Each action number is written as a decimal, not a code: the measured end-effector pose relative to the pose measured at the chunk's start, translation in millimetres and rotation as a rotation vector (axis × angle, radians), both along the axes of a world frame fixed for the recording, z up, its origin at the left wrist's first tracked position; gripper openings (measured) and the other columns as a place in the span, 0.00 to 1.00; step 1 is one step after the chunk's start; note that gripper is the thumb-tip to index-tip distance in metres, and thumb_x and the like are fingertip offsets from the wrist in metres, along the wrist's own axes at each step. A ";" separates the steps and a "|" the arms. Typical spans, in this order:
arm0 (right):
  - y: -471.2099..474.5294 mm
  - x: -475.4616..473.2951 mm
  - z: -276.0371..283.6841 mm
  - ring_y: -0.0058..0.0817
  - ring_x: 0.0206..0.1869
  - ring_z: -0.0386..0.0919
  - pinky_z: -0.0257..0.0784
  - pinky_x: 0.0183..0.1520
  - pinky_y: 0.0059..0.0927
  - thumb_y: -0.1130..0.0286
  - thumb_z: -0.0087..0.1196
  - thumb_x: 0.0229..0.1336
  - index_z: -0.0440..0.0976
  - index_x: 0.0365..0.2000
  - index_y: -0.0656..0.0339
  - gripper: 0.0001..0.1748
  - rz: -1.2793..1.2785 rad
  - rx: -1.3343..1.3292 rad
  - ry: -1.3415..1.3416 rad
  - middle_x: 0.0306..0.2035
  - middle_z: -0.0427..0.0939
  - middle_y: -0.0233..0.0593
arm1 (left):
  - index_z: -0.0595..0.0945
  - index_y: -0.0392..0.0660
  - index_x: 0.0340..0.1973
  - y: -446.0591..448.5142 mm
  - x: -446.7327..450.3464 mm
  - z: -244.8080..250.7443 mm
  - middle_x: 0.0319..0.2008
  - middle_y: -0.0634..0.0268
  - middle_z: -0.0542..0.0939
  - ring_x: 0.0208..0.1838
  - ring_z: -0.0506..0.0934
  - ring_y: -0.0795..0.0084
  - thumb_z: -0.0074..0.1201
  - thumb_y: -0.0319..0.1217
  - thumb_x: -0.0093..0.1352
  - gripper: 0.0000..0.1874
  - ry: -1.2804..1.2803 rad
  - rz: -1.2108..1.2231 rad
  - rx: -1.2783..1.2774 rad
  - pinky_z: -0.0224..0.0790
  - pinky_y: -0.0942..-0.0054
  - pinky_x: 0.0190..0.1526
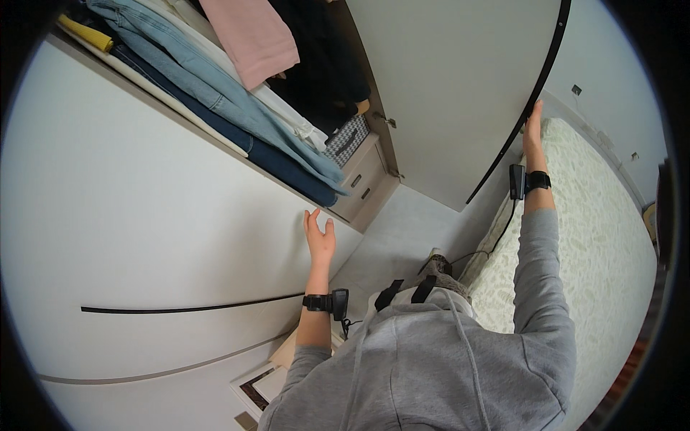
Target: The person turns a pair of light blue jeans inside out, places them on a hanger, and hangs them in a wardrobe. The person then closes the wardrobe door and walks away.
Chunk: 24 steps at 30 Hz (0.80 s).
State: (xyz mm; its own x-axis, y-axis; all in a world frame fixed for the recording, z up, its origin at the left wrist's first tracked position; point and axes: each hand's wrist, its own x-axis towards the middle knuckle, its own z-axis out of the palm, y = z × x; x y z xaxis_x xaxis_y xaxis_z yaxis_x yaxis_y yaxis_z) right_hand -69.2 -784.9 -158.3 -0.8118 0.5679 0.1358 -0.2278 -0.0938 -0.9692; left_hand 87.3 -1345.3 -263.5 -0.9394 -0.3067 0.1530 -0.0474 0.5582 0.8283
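My right hand [532,132] is at the black edge strip [523,118] of an open wardrobe door [453,81]; some of its fingers are hidden by the edge. Spread and holding nothing, my left hand [321,242] is raised before the closed white wardrobe panel [178,204], its fingertips close to the panel's edge. Whether they touch it I cannot tell. Behind that edge hang light blue jeans [215,102], dark blue jeans [269,167], a pink garment [253,43] and black clothing [318,70]. A houndstooth-patterned box [347,140] sits on a drawer unit [364,180] inside.
A bed with a pale green patterned cover [598,258] stands along my right side. Black cables [505,234] run from the wrist devices. Metal hinges [385,120] join the door to the wardrobe. A framed white item [259,385] lies low at the left.
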 end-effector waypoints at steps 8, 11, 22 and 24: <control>-5.5 49.5 -58.3 0.30 0.66 0.63 0.52 0.69 0.35 0.42 0.29 0.72 0.59 0.65 0.59 0.37 0.008 0.222 0.063 0.64 0.67 0.38 | 0.73 0.41 0.58 -2.2 21.0 13.1 0.68 0.42 0.59 0.72 0.57 0.47 0.52 0.32 0.70 0.22 0.003 -0.003 0.028 0.50 0.58 0.69; -40.6 96.0 -71.2 0.29 0.65 0.64 0.55 0.68 0.34 0.43 0.30 0.72 0.60 0.65 0.61 0.36 0.112 0.222 0.008 0.63 0.67 0.38 | 0.73 0.41 0.59 -1.5 28.4 11.2 0.68 0.43 0.59 0.72 0.58 0.47 0.53 0.32 0.70 0.22 0.020 -0.007 0.053 0.51 0.58 0.69; -207.5 178.7 -60.0 0.35 0.64 0.65 0.57 0.67 0.36 0.54 0.29 0.75 0.60 0.63 0.68 0.30 0.748 0.526 -0.047 0.60 0.70 0.48 | 0.72 0.42 0.60 26.3 35.0 37.4 0.64 0.49 0.68 0.67 0.67 0.57 0.50 0.31 0.72 0.20 0.110 -0.154 0.158 0.59 0.65 0.64; -239.6 171.2 -34.6 0.40 0.66 0.64 0.57 0.68 0.37 0.54 0.31 0.74 0.59 0.64 0.67 0.30 0.954 0.583 0.073 0.61 0.69 0.51 | 0.72 0.42 0.60 26.9 35.7 46.9 0.62 0.50 0.71 0.64 0.70 0.60 0.48 0.31 0.73 0.20 0.138 -0.225 0.203 0.61 0.68 0.62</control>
